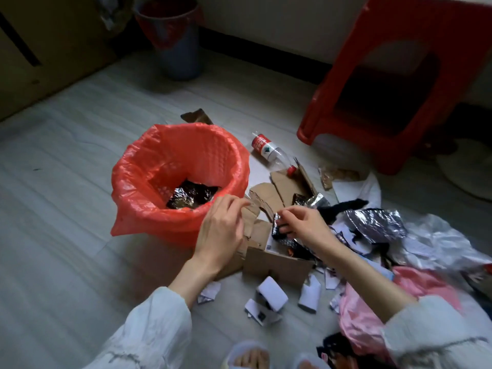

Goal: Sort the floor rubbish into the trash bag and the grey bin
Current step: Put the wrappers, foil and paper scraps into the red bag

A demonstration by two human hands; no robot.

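Pale wood-grain floor (80,161) strewn with rubbish, red stool (394,83) by wall, cardboard (251,222) pinched by left hand (221,227), foil wrapper (278,227) gripped by right hand (303,225).

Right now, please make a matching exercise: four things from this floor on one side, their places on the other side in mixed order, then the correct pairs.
Things:
1. plastic bottle
2. foil wrapper
3. red stool
4. grey bin

Places:
A. inside the red trash bag
B. far back by the wall
C. lying on the floor beside the trash bag
D. back right

Pairs: 1-C, 2-A, 3-D, 4-B
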